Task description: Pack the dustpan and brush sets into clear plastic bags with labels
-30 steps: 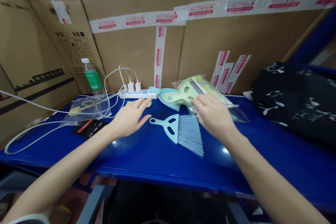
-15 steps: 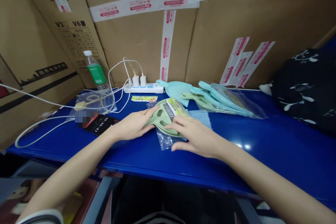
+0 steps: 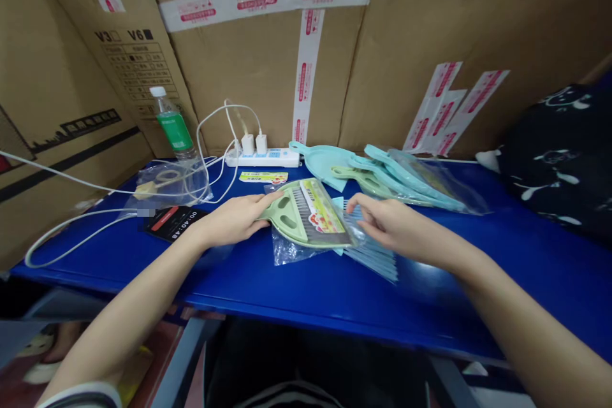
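A pale green dustpan with its brush [image 3: 301, 204] lies tilted in front of me, a yellow label on its bristles and clear plastic wrap [image 3: 292, 252] around it. My left hand [image 3: 238, 219] is closed around its handle at the left. By the right end of the bristles, my right hand [image 3: 388, 224] has its fingers curled in. Clear film shows near its fingertips, but what they hold, if anything, is hidden. Under the set and my right hand, a light blue brush [image 3: 375, 260] lies with its bristles toward the lower right.
Behind are a light blue dustpan [image 3: 319, 159] and several bagged sets [image 3: 406, 182]. A white power strip [image 3: 282, 157] with cables, a loose label [image 3: 264, 177], a bottle [image 3: 176, 131] and a phone [image 3: 174, 223] stand left. Cardboard [image 3: 258, 70] walls the back; a dark patterned cloth item [image 3: 559, 159] is right.
My right hand has moved off the green set toward the right and its fingers have curled in. The label and bristles now show fully, and more of the blue brush is visible.
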A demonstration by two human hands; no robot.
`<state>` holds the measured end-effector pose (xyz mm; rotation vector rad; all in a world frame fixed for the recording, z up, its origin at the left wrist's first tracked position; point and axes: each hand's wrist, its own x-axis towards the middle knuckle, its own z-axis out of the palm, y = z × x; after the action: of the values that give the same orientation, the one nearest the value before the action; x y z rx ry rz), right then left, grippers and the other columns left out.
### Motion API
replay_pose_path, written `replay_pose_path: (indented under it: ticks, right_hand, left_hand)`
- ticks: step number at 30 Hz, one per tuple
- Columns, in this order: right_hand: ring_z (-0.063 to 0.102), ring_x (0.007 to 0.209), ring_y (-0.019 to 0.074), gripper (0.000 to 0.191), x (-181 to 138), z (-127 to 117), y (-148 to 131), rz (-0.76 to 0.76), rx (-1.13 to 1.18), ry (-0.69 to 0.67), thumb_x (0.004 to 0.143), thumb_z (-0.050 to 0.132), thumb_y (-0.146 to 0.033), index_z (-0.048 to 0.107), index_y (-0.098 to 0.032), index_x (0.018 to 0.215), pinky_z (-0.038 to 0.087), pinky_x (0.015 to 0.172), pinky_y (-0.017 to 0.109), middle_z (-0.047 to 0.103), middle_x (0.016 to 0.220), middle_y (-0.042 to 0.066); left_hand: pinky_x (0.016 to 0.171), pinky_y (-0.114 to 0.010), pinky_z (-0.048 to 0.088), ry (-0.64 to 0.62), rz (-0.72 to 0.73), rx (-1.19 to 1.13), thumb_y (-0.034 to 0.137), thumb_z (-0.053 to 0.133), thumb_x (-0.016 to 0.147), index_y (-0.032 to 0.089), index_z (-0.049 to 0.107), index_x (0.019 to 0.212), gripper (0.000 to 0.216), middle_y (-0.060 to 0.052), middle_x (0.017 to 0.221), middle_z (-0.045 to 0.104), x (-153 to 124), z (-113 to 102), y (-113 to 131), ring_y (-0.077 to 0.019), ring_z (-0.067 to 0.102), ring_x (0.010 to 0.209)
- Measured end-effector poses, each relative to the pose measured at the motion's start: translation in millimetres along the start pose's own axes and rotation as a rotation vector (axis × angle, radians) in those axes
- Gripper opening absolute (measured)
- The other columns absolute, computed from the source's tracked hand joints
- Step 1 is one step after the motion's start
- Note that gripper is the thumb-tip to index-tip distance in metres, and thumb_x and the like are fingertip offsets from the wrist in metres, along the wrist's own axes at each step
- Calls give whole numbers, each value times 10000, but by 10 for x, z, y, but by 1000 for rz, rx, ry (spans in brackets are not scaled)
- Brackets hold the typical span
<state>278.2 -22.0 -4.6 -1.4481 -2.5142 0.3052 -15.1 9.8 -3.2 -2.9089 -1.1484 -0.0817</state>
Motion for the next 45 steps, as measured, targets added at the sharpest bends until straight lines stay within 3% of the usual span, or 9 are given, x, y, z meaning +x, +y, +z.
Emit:
replay_pose_path:
  ticks: [5,8,12,17,24,30,35,42,45]
  right_hand:
    - [499,491,169,180,12,11,48,179,-104,73,809,350,-143,484,-209,909,360,493,283,525,582,-6]
    - [566,627,201,178,87,91,11,57,-105,278,850,340,-204,510,-209,904,421,571,312,582,712,48]
    - [592,779,260,135,120,206,53,-28,-222,310,838,425,-266,546,-216,808,456,644,355,607,778,90]
    - [585,842,277,169,104,219,133,-56,-240,419,759,497,-202,574,-206,909,455,680,370,629,879,109]
    - [529,621,183,210,183,230,39,-28,65,165,839,466,-351,515,-232,674,398,573,296,546,597,11]
    - [487,511,157,379,211,256,-46,219,80,160,714,588,-541,372,-253,594,314,477,276,494,542,-22]
    - [502,506,148,189,231,193,28,226,236,60,707,557,-369,456,-244,607,358,491,278,549,553,-19]
    - [535,503,175,82,250,-76,169,276,42,386,720,472,-201,426,-250,673,364,513,293,561,530,-14]
    - [554,529,167,76,440,-210,105,152,46,428,736,467,-163,488,-236,731,394,547,287,599,586,-11]
  left_hand:
    - [940,-390,483,6,-26,6,204,432,912,184,210,1457,589,-137,1332,550,-7,-6,-28,-254,572,1173]
    - [935,-389,486,25,-8,-7,190,417,912,204,194,1465,597,-125,1308,565,-11,7,-34,-246,572,1169]
    - [916,-391,495,41,12,-12,187,416,907,194,217,1459,587,-128,1270,580,-12,33,-42,-245,584,1140]
    - [883,-390,508,41,22,-4,170,418,899,184,216,1459,596,-132,1218,604,-6,35,-31,-245,605,1090]
    - [906,-391,498,62,57,-16,154,416,894,160,262,1433,561,-140,1224,595,0,33,-9,-244,593,1106]
    - [832,-384,515,86,52,-6,161,425,894,157,310,1404,523,-147,1136,629,7,41,45,-250,628,1019]
    - [786,-365,520,82,66,-23,148,431,880,162,302,1392,527,-131,1087,646,-7,14,33,-245,640,979]
    - [852,-358,503,33,74,-96,85,461,835,159,345,1346,530,-133,1171,624,-43,-37,-7,-241,612,1057]
    - [884,-353,491,-23,88,-76,38,460,810,180,396,1337,549,-107,1165,622,-54,-63,-1,-230,607,1063]
